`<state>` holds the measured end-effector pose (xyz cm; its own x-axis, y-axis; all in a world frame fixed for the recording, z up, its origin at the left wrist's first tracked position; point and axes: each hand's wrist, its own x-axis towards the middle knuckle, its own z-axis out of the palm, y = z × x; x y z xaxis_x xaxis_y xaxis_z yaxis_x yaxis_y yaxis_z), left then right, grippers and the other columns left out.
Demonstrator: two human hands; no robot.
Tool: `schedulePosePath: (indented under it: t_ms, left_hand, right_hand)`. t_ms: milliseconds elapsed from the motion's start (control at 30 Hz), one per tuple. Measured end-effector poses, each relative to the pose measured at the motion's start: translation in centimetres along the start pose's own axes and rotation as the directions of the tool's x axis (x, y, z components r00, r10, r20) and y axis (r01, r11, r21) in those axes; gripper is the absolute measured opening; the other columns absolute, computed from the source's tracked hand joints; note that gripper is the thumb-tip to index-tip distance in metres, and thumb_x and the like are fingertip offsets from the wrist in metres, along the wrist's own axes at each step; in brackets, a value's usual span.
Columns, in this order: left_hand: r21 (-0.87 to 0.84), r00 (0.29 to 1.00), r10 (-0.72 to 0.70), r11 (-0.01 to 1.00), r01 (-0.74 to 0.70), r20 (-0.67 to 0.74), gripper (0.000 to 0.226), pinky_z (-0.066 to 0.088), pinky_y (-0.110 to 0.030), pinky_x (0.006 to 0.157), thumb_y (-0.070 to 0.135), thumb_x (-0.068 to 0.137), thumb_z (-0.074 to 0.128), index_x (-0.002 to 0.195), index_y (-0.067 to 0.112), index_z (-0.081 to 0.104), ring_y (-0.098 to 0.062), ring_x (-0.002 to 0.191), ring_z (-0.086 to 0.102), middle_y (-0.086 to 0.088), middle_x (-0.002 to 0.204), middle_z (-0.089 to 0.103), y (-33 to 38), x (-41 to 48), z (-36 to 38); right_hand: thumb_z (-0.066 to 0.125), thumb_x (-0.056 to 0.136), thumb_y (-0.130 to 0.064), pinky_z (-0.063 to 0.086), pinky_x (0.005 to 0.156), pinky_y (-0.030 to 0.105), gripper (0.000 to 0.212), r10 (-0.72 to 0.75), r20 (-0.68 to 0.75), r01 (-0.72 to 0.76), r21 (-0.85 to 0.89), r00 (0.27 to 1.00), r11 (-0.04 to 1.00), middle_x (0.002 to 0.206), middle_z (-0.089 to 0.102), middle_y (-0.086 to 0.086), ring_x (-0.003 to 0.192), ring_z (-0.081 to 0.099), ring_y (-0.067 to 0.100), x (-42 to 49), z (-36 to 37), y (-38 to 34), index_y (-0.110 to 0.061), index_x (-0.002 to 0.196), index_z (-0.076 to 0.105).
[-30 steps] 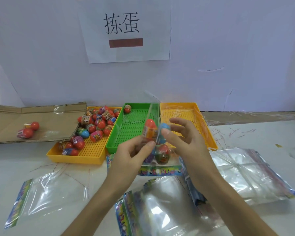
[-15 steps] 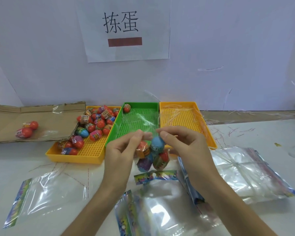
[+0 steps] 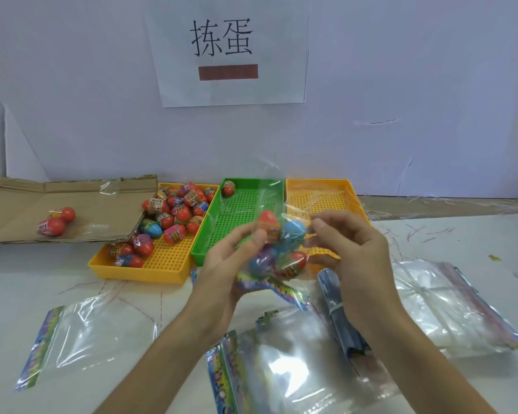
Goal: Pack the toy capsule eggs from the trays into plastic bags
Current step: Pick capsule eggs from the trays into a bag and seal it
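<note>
Capsule eggs (image 3: 281, 243) inside a held plastic bag (image 3: 274, 286)
Left hand (image 3: 222, 273) curls under the bag at 9 o'clock; right hand (image 3: 358, 258) pinches its clear film at 3 o'clock. Loose eggs (image 3: 177, 216) lie in the yellow tray (image 3: 138, 271) at 10 o'clock.

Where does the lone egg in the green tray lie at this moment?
In the head view, the lone egg lies in the far left corner of the green tray, next to the left yellow tray.
</note>
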<state>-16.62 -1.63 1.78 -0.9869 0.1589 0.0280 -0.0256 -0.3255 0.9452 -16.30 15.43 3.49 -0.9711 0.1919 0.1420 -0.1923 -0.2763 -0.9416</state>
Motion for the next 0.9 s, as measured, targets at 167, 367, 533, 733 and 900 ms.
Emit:
schedulePosePath:
  t_ms: [167,367,533,733,900]
  left_hand:
    - [0.038,0.995,0.036,0.999,-0.032,-0.091,0.030,0.062,-0.032,0.066,0.021,0.072,0.082,0.102,0.019,0.079,-0.023,0.088,0.073,-0.012,0.099,0.078,-0.4,0.2,-0.5]
    - [0.025,0.993,0.082,0.997,-0.080,-0.084,0.042,0.061,-0.038,0.072,0.013,0.078,0.080,0.119,0.010,0.070,-0.026,0.090,0.073,-0.015,0.106,0.076,-0.8,0.2,-0.2]
    - [-0.077,0.988,0.119,0.989,-0.127,-0.103,0.046,0.060,-0.036,0.079,0.008,0.081,0.074,0.126,0.011,0.066,-0.031,0.103,0.072,-0.016,0.118,0.073,-0.7,0.2,-0.7]
    - [-0.083,0.990,0.095,0.991,-0.104,-0.105,0.037,0.060,-0.034,0.081,0.025,0.072,0.087,0.107,0.014,0.077,-0.024,0.092,0.071,-0.012,0.100,0.074,0.0,0.2,-0.5]
    - [-0.176,0.972,0.097,0.975,-0.136,-0.213,0.017,0.060,-0.032,0.072,0.032,0.067,0.081,0.081,0.021,0.081,-0.017,0.078,0.072,-0.004,0.087,0.075,0.4,0.3,-0.6]
  right_hand:
    - [0.078,0.077,-0.003,0.057,0.063,0.024,0.030,0.105,0.066,-0.105,-0.010,0.992,0.994,0.093,0.072,-0.001,0.087,0.071,0.012,1.2,-1.1,-0.6,-0.017,0.103,0.069]
    - [0.089,0.070,-0.031,0.061,0.080,0.042,0.052,0.219,0.227,-0.211,-0.056,0.949,0.976,0.113,0.074,0.011,0.103,0.073,0.027,1.0,-0.8,-0.5,-0.016,0.116,0.070]
    - [0.086,0.066,-0.036,0.059,0.062,0.028,0.047,0.268,0.234,-0.196,-0.293,0.935,0.936,0.096,0.075,0.007,0.082,0.076,0.018,0.4,-0.3,0.1,-0.019,0.107,0.071]
    - [0.077,0.085,-0.005,0.056,0.060,0.025,0.011,0.191,0.278,-0.096,-0.324,0.941,0.941,0.069,0.070,0.004,0.058,0.066,0.015,0.1,0.0,0.9,-0.009,0.096,0.074]
    - [0.067,0.093,0.001,0.054,0.054,0.027,0.015,0.213,0.337,-0.123,-0.269,0.917,0.955,0.064,0.068,0.009,0.051,0.064,0.020,-0.3,0.4,1.1,-0.009,0.103,0.072]
